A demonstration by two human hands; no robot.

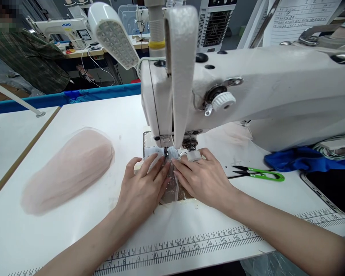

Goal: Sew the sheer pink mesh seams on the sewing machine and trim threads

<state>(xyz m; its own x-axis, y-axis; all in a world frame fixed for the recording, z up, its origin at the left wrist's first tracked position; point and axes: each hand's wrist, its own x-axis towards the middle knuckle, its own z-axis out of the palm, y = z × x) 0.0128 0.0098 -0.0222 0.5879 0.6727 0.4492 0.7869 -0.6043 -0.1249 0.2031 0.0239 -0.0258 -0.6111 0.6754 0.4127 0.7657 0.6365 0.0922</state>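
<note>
My left hand (145, 182) lies with fingers spread and stretched out, the tips on a strip of sheer, pale fabric (171, 189) under the sewing machine's needle area. From the other side my right hand (204, 178) rests its outstretched fingers on the same fabric, close to the presser foot (166, 152). The fabric runs between my hands over the needle plate and is partly hidden by my fingers. A white band or piece (194, 155) shows at the right fingertips; I cannot tell what it is.
A sheer pink fabric piece (71, 172) lies left. The white sewing machine (247, 80) spans the right. Green thread snips (264, 174), a blue cloth (293, 159) and a phone (333, 188) lie right. A ruler scale (184, 249) marks the front edge. A person (28, 57) sits behind.
</note>
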